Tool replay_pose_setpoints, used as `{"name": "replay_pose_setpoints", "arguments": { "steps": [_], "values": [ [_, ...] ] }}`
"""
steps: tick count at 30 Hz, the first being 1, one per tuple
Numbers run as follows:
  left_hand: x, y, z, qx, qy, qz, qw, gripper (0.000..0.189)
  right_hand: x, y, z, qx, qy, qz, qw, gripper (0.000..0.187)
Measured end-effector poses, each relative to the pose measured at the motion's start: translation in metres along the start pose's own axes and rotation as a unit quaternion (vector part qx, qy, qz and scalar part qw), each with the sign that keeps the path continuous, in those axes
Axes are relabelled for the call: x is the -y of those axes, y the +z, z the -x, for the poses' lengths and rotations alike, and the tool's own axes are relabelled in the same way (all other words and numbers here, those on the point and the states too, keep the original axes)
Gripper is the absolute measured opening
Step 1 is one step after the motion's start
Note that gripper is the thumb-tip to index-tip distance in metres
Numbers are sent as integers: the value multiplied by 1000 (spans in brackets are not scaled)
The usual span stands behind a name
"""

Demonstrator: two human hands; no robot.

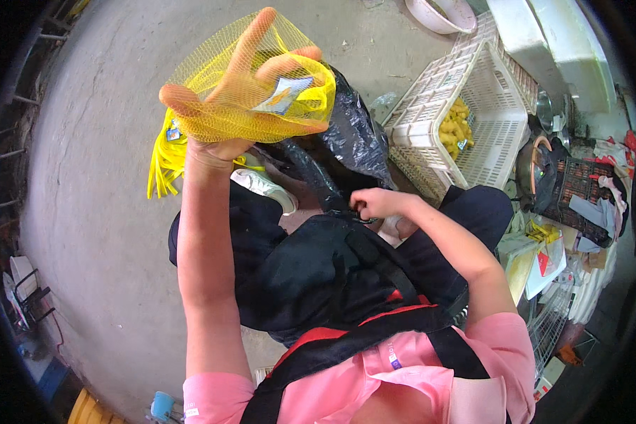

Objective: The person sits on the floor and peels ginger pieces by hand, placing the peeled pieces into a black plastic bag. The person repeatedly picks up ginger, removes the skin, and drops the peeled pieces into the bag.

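A yellow mesh net bag (302, 108) is stretched over my left hand (238, 90), whose fingers are spread apart inside it. A small printed label shows on the netting. By my left wrist is a bundle of yellow strips (167, 164), apparently more net bags; I cannot tell whether it hangs or lies. My right hand (379, 204) has curled fingers at the near edge of a black plastic bag (352, 135) between my legs. Whether those fingers grip the plastic is unclear. The bag's contents are hidden.
To the right, a white plastic crate (429, 122) lies tilted, with yellow-netted pieces (456, 130) resembling ginger inside. Beyond it are a pale basin (445, 16) and white foam boxes (556, 47). A dark crate (577, 191) holds cloths at the right. A blue cup (162, 405) is at lower left.
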State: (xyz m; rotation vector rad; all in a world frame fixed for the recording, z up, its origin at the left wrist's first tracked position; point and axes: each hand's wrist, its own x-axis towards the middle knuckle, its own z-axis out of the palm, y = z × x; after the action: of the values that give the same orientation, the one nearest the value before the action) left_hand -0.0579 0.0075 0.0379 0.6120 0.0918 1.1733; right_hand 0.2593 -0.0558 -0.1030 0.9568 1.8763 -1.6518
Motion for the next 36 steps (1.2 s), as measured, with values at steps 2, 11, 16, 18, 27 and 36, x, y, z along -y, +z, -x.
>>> {"name": "replay_pose_setpoints", "arguments": {
  "steps": [2,11,16,18,27,36],
  "values": [
    [0,0,0,-11,-22,-30,999,141,-22,-10,-24,-16,24,-175,984,61],
    [-4,5,2,-31,-15,-128,991,140,-75,-133,-94,-703,-33,-261,661,81],
    [-8,7,-6,-18,-8,-150,988,138,-74,-117,-129,-409,90,-91,904,57],
    [-11,8,-6,-86,4,-296,951,136,-71,-104,-150,-404,119,18,907,55],
    [-31,3,-11,-197,37,-134,971,148,-12,-109,-250,-335,-19,258,906,78],
    [-31,-18,-22,-151,-34,-496,855,121,-43,-93,-238,-249,2,272,930,53]
  ]
}}
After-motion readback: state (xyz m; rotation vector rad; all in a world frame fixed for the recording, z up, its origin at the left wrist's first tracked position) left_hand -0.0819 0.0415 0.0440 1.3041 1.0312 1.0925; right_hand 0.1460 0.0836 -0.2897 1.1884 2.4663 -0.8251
